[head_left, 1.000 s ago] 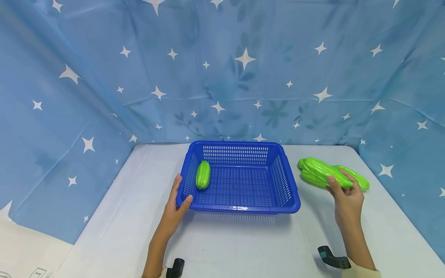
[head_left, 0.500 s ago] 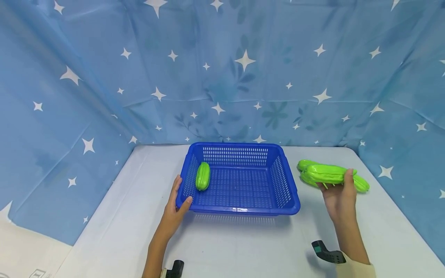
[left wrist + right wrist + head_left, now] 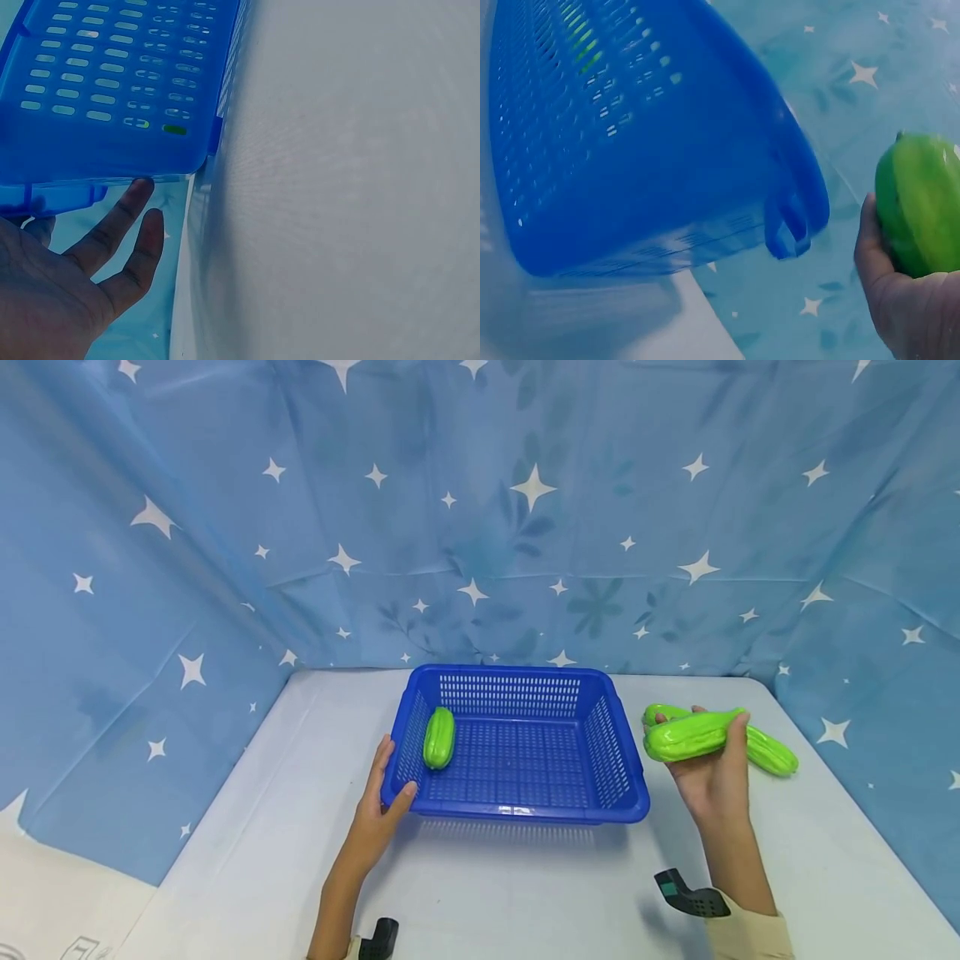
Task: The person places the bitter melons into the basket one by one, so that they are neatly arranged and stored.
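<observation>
My right hand grips a bright green ridged gourd, its thumb on the near end and fingertips showing beyond it. In the right wrist view, the gourd sits in the palm, beyond the basket's end. More green gourd lies on the table behind, partly covered by the hand and the held one. My left hand rests at the near left corner of a blue plastic basket, thumb over the rim, extended fingers along the outer side. Inside the basket, near its left wall, lies another green gourd.
The basket stands mid-table on a white tabletop, with perforated walls and a raised rim. A blue star-patterned cloth hangs behind the table and along both sides.
My right hand has lifted the gourd, turned it palm-up and moved it slightly left toward the basket. The left hand, the basket and the gourd inside have stayed in place.
</observation>
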The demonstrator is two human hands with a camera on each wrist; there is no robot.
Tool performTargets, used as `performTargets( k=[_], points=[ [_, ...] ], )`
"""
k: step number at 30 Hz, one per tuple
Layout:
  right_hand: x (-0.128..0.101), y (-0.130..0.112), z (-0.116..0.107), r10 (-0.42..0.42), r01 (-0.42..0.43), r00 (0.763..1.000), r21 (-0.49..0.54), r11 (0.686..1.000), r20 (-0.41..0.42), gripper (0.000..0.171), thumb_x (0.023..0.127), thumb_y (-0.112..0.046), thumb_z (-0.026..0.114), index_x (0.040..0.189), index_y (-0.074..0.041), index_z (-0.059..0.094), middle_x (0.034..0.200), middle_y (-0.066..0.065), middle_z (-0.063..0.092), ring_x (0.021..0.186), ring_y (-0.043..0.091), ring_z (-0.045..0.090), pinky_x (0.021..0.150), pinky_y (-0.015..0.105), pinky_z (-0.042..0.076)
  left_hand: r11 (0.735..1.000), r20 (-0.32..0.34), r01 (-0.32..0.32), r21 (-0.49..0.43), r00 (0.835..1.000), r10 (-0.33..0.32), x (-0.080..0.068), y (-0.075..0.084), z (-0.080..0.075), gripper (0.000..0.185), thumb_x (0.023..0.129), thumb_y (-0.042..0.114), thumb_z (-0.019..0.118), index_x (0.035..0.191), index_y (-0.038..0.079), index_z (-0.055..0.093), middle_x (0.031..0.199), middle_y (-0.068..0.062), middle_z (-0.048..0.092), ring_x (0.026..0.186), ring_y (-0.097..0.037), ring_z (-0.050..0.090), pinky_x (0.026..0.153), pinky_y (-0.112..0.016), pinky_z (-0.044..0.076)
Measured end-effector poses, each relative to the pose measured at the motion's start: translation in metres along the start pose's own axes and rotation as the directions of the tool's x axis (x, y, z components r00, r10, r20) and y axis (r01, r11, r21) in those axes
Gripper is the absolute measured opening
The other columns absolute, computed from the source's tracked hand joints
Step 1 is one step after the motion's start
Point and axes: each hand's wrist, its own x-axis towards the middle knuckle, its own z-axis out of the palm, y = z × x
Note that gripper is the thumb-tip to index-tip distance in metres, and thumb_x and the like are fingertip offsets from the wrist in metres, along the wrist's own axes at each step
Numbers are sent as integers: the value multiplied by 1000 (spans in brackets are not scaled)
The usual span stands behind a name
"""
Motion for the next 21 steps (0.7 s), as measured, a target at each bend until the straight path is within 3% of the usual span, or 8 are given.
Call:
performTargets(
  k=[3,6,9,11,14,16,21],
  points=[
    [1,0,4,23,-24,998,-17,1000,-54,76,95,-62,39,151,-25,1,158,3,-5,119,27,52,100,52,49,1000,-2,1,2,1000,-1,0,0,0,72,99,31,54,158,24,13,166,5,3,153,-32,4,118,-60,17],
    [0,1,7,35,-39,997,-57,998,-69,76,95,-61,38,151,-28,-2,159,1,-9,120,24,47,98,48,51,1000,-2,4,7,1000,-4,0,1,0,72,99,31,55,158,24,13,166,4,3,153,-31,4,118,-60,16],
    [-1,2,8,49,-52,998,-101,994,-26,72,102,-46,40,152,-33,-11,160,4,-12,136,27,34,98,42,52,1000,-1,10,9,1000,-10,-1,1,0,73,99,32,55,158,24,13,166,4,3,153,-32,4,118,-60,16],
    [-1,4,10,61,-57,998,-158,986,17,72,105,-32,38,152,-37,-17,161,9,-16,146,31,17,97,36,53,1000,0,11,5,1000,-11,-1,1,0,73,99,32,54,158,24,13,166,4,2,153,-32,3,118,-60,16],
    [-1,7,14,88,-67,994,-250,966,70,76,105,-18,33,150,-41,-24,161,12,-18,150,33,-2,98,30,52,1000,-1,11,2,1000,-11,-1,1,-1,73,99,32,54,158,24,13,166,4,2,153,-32,4,118,-60,17],
    [0,8,18,98,-70,993,-327,942,69,76,104,-16,35,152,-33,-23,160,13,-9,148,34,5,97,27,51,1000,-2,11,2,1000,-11,0,2,-1,72,99,32,54,158,24,13,166,4,2,153,-32,3,118,-60,17],
    [1,12,27,85,-95,996,-410,907,-41,76,102,-18,48,154,-18,-7,150,4,20,123,17,48,92,25,55,1000,-2,18,2,1000,-18,0,1,0,73,99,33,55,158,24,13,166,5,3,153,-31,4,118,-59,16]
  ],
)
